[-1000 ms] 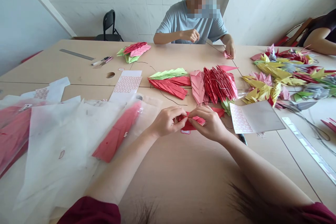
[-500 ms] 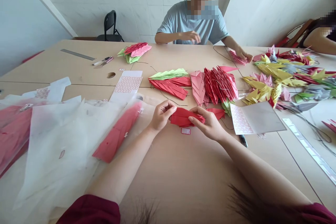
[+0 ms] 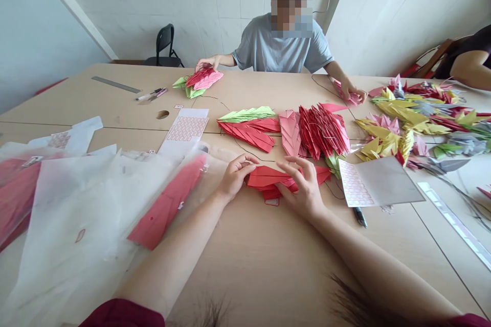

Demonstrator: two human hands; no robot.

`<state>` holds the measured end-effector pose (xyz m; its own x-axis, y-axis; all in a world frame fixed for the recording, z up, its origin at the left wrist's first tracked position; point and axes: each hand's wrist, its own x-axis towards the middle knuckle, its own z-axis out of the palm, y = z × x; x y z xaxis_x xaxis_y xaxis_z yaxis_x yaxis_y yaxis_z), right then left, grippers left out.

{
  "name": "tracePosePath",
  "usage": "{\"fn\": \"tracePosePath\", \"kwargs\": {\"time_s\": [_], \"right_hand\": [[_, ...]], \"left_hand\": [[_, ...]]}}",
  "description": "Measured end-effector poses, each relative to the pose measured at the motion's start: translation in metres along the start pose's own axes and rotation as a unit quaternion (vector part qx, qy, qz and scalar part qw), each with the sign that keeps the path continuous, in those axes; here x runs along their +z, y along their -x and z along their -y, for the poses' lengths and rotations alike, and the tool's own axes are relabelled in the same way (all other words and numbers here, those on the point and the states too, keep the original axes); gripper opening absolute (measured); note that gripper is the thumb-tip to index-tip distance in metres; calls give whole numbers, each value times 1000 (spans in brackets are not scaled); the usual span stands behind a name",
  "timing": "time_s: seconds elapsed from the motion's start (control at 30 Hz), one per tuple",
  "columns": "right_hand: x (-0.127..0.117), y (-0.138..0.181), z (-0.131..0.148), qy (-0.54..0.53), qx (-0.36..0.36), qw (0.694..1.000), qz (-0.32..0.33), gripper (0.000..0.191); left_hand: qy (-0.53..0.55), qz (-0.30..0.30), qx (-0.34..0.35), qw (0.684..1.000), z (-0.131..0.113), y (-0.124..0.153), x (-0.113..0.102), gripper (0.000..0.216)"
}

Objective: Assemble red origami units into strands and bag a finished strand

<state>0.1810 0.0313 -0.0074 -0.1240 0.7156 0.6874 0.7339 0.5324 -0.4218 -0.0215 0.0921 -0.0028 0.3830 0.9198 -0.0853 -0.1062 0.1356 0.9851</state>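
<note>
Red folded paper pieces (image 3: 264, 176) lie at the middle of the near table area, with creased layers spread apart. At their left end, my left hand (image 3: 235, 176) pinches the paper between thumb and fingers. My right hand (image 3: 305, 189) is over the right part, its fingers spread and raised and its thumb against the lower layer. A small red-bordered label (image 3: 272, 202) is partly covered below the paper. Beyond my hands lie a thick red folded-paper bundle (image 3: 322, 130), a pink folded piece (image 3: 290, 133) and green folded paper (image 3: 247, 114).
Plastic bags with red paper (image 3: 169, 204) cover the left side. Label sheets (image 3: 187, 125) and a folded card (image 3: 395, 179) flank my hands, with a pen (image 3: 359, 217) nearby. Colourful folded paper (image 3: 402, 107) is heaped at right. A co-worker (image 3: 284, 43) sits opposite.
My right hand's fingers have lifted and spread, and the red paper's layers have come apart. The co-worker's one hand has moved across to the pink and green bundle.
</note>
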Motion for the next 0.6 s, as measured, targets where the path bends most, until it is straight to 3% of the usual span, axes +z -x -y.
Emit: {"fn": "tracePosePath", "kwargs": {"time_s": [0.1, 0.2, 0.27, 0.4, 0.5, 0.53, 0.6], "right_hand": [[1, 2, -4, 15, -19, 1000, -19, 21], [3, 2, -9, 7, 20, 999, -29, 14], [4, 2, -11, -2, 45, 999, -20, 14], [-2, -8, -2, -41, 56, 997, -39, 25], [-31, -23, 26, -114, 35, 989, -81, 33], [-45, -28, 39, -153, 27, 985, -73, 31], [-73, -34, 68, -271, 19, 962, 30, 25]], "left_hand": [[-115, -17, 73, 990, 0, 2, -3, 17], [-240, -7, 188, 953, -3, 4, -6, 33], [-269, 21, 219, 938, -4, 4, -7, 36], [-273, 10, 211, 939, -2, 2, -6, 20], [-250, -11, 182, 951, 1, 2, -5, 18], [-246, -11, 175, 953, 2, 2, -5, 18], [-247, -10, 171, 954, 3, 2, -5, 17]]}}
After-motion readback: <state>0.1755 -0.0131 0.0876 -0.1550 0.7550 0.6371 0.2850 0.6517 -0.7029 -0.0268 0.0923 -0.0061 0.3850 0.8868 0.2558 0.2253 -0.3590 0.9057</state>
